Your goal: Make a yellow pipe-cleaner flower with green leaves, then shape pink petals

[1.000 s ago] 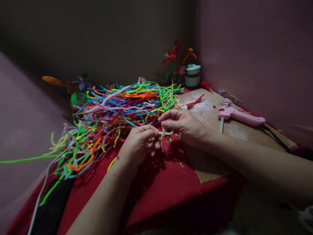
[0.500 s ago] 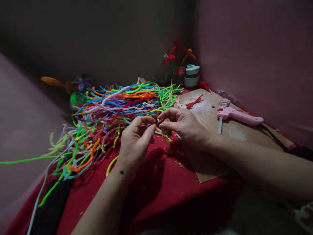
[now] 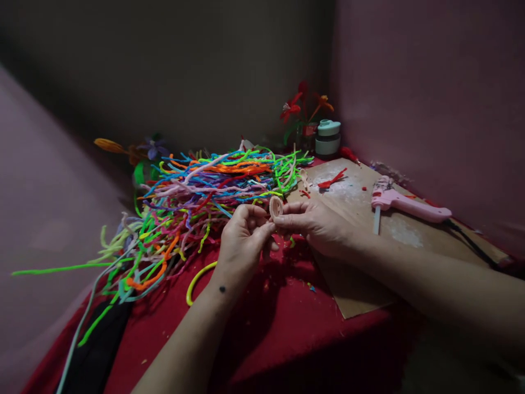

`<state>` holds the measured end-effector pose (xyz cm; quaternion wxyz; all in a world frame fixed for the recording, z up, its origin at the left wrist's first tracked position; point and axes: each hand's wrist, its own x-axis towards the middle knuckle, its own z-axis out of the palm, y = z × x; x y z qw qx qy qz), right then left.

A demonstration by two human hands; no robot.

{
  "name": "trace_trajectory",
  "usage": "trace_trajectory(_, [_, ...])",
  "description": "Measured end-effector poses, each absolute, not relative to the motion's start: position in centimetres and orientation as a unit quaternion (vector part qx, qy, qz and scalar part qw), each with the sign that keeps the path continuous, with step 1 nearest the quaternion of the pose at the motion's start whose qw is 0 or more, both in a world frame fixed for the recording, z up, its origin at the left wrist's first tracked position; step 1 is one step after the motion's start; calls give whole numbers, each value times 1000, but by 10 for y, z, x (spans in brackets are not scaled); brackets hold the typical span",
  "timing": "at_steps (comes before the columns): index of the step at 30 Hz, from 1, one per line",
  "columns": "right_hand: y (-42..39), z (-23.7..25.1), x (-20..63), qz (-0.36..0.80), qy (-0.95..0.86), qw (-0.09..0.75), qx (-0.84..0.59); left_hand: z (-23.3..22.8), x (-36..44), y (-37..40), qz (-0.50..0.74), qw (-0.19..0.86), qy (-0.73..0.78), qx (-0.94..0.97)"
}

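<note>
The pale strip point(image 3: 272, 209) is rising into an upright loop, seemingly taking shape. The right hand point(image 3: 324, 227) is pinching it; the left hand point(image 3: 246, 235) is curling nearly closed, hold unclear.

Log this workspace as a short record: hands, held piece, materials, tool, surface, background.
Left hand: fingertips at the loop's lower end, exact grip hidden
Right hand: pinching the loop from the right
Held piece: pale fuzzy loop, upright
Materials: pile of multicoloured fuzzy stems, beyond and left of the hands
Tool: pink glue gun, lying on cardboard
Surface: red cloth, partly under the cardboard
Background: red flower, lidded container
</note>
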<state>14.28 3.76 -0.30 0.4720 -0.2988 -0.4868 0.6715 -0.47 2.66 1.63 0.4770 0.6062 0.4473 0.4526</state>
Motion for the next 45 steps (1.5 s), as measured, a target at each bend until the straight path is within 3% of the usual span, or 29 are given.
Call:
trace_trajectory(5, [32,4,142,638,-516,468,-329,25,-14,27,375,520,458,616])
trace_trajectory(11, [25,9,142,616,-578,391,-365,32,-24,29,412,533,441,593])
trace_trajectory(17, [26,1,142,614,-606,357,-360,32,-25,30,347,524,457,629])
trace_trajectory(20, [26,-3,140,596,-623,357,-359,32,-26,30,316,461,478,678])
trace_trajectory(25, [27,-4,137,575,-636,349,-379,28,-25,29,304,177,444,824])
trace_trajectory(27, [26,-2,137,571,-636,340,-392,27,-25,29,285,118,437,845])
trace_trajectory(35, [24,2,142,688,-559,316,-338,35,-26,25,283,287,443,800])
trace_trajectory(40, [30,-6,143,747,-522,324,-255,40,-27,21,294,283,443,798])
trace_trajectory(45, [31,-6,141,767,-486,318,-272,39,-26,22,313,260,426,808])
